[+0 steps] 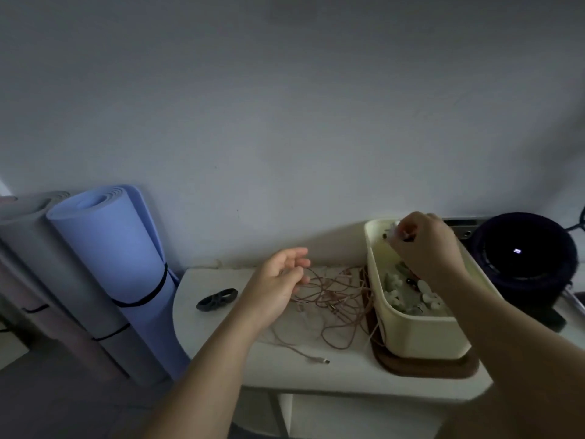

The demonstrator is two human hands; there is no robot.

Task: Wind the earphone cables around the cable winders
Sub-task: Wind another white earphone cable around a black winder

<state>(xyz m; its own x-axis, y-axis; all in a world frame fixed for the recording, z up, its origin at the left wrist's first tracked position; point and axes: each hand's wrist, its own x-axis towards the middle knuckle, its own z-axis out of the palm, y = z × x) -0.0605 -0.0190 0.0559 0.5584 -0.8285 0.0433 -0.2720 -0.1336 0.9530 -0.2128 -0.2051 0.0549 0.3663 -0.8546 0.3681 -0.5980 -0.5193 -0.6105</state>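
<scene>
The earphone cables (332,296) lie in a loose pinkish tangle on the white worktop (215,343), touching the left side of the cream box (421,337), with one plug end trailing toward the front edge. The left hand (278,286) hovers at the tangle's left edge, fingers half curled and apart, gripping nothing; it appears placed to take up a strand. The right hand (427,245) is over the far end of the box, fingers pinched on a small pale piece, probably a cable winder (396,231), though its form is unclear. More small pale pieces lie inside the box. Judgement: winding has not begun.
</scene>
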